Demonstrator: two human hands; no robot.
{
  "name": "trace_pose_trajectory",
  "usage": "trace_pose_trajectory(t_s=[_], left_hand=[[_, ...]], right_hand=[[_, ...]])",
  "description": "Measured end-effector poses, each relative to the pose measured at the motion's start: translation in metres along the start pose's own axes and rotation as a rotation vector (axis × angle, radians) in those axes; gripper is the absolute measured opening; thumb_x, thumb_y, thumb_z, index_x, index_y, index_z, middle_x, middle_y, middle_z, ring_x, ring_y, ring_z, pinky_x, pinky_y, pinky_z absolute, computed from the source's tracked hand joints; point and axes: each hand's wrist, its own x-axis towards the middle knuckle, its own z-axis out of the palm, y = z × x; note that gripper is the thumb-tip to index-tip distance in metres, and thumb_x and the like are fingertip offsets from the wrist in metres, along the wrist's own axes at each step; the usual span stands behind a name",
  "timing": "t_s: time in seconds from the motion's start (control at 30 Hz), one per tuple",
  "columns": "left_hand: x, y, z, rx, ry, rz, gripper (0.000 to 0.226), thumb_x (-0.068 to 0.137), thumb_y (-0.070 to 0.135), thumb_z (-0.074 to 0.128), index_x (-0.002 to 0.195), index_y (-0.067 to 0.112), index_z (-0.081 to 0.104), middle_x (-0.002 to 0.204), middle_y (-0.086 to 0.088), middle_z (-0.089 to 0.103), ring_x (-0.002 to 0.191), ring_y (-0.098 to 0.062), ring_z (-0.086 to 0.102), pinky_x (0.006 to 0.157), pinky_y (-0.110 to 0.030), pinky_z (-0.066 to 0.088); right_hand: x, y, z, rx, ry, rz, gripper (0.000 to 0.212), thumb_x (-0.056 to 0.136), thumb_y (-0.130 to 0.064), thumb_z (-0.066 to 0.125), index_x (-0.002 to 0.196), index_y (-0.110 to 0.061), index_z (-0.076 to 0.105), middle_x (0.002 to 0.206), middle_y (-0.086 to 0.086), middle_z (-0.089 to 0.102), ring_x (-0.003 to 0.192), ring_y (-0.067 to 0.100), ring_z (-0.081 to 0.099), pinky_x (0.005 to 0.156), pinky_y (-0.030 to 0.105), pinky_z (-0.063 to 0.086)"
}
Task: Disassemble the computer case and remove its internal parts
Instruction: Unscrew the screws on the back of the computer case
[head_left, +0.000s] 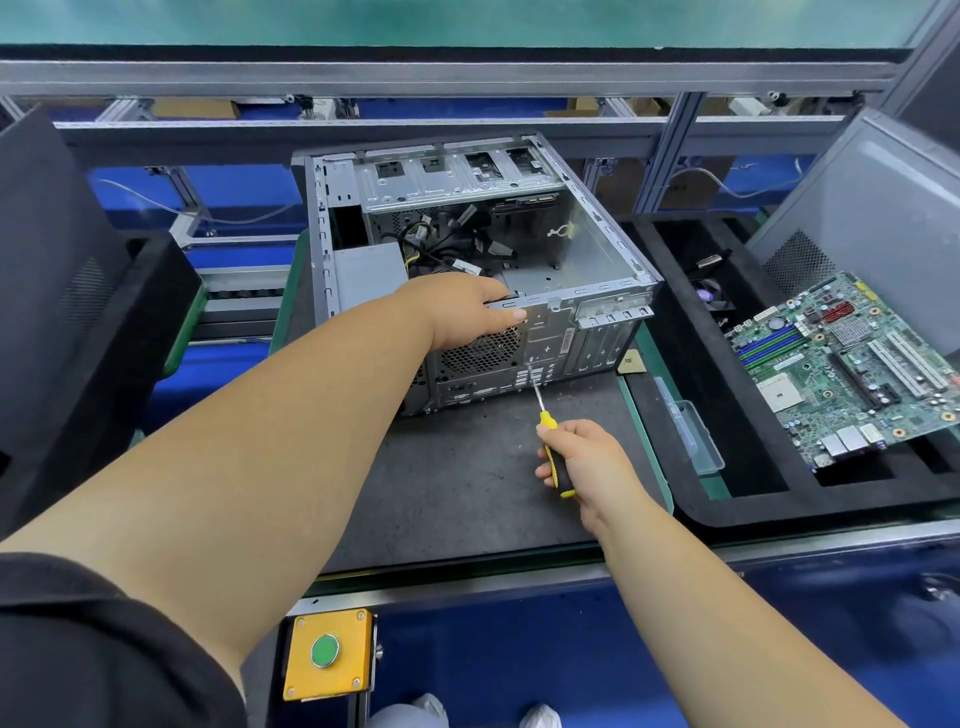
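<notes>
Disassembly looks well along: motherboard (841, 371) lies out in the tray, right of both hands. Left hand (467, 312) grips the computer case (483, 260) rear edge; right hand (582, 462) holds a screwdriver (550, 441) at the rear panel. Cables and power supply remain inside.

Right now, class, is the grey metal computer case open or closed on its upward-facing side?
Open: the grey metal computer case has no panel on top; cables show inside.

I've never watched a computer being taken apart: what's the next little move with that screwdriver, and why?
Probably turn the screwdriver, gripped in the right hand: its tip sits against the rear panel of the computer case, seemingly on a screw, while the left hand steadies the top edge.
</notes>
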Motion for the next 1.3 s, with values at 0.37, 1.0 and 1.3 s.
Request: trace_pose_trajectory(t_s=[0.37,1.0,1.3], left_hand=[[0.002,-0.001,0.002,0.028,0.021,0.001,0.054,0.093,0.068,0.035,0.134,0.038,0.05,0.134,0.005,0.057,0.119,-0.021,0.053,0.085,-0.032,0.039],[0.0,-0.001,0.002,0.023,0.041,0.011,0.053,0.093,0.066,0.036,0.136,0.038,0.048,0.137,0.006,0.055,0.121,-0.02,0.052,0.081,-0.032,0.037],[0.001,-0.001,0.003,0.02,0.046,0.008,0.05,0.093,0.068,0.036,0.131,0.04,0.051,0.129,0.008,0.059,0.111,-0.018,0.054,0.075,-0.032,0.035]], right_hand=[[0.027,-0.027,0.042,0.313,0.108,0.042,0.015,0.085,-0.014,0.07,0.074,-0.015,0.059,0.052,-0.002,0.055,0.033,0.007,0.039,0.052,0.027,0.035],[0.05,-0.056,0.068,0.455,0.257,0.33,0.008,0.086,-0.016,0.063,0.083,-0.009,0.064,0.076,0.004,0.065,0.042,0.009,0.039,0.051,0.021,0.041],[0.053,-0.059,0.067,0.482,0.244,0.36,0.011,0.088,-0.012,0.063,0.077,-0.01,0.062,0.075,0.001,0.063,0.039,0.007,0.038,0.048,0.02,0.04]])
